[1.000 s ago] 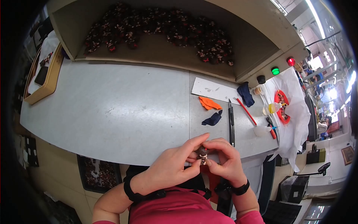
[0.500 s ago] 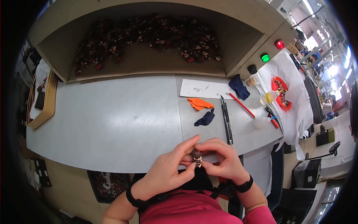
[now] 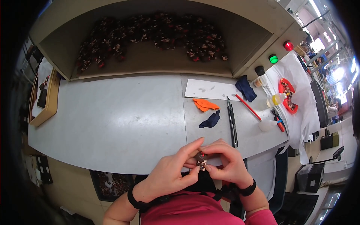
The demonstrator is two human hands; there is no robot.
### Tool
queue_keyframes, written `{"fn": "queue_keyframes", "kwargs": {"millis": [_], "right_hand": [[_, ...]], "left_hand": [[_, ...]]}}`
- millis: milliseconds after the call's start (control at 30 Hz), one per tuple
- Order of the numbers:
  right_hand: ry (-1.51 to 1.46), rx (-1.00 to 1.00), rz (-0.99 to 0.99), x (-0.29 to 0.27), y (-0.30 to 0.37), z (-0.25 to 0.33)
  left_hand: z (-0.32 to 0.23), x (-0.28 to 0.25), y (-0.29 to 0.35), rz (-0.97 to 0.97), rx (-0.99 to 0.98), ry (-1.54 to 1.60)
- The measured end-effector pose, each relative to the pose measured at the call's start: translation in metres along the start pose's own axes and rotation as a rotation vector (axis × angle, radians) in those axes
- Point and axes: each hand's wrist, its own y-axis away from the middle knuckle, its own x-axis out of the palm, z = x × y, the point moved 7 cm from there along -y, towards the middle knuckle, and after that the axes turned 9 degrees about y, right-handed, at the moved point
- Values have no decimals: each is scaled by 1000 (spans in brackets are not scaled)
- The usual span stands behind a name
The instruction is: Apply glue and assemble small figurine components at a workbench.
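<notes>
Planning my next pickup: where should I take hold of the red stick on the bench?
Probably mid-length, pinched across its thin shaft from above: the red stick lies slanted, its far end at the white board, its near end close to the whitish bottle.

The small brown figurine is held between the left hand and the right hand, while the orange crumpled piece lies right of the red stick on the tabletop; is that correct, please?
Not quite: the head view shows the orange crumpled piece lying left of the red stick on the tabletop. The small brown figurine is indeed held between the left hand and the right hand.
</notes>
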Motion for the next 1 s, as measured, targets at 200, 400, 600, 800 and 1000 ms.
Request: {"fn": "queue_keyframes", "kwargs": {"millis": [200, 400, 600, 800, 1000], "right_hand": [[19, -11, -47, -2, 2, 0], [30, -16, -41, -1, 1, 1], [72, -46, -80, -3, 4, 1], [-7, -7, -54, -1, 6, -4], [-28, 1, -27, 0, 9, -9]], "left_hand": [[-2, 0, 0, 0, 48, -2], [-2, -1, 1, -3, 7, 2], [-3, -1, 0, -7, 64, -18], [-6, -2, 2, -27, 95, -27], [-4, 0, 1, -16, 104, -15]]}}
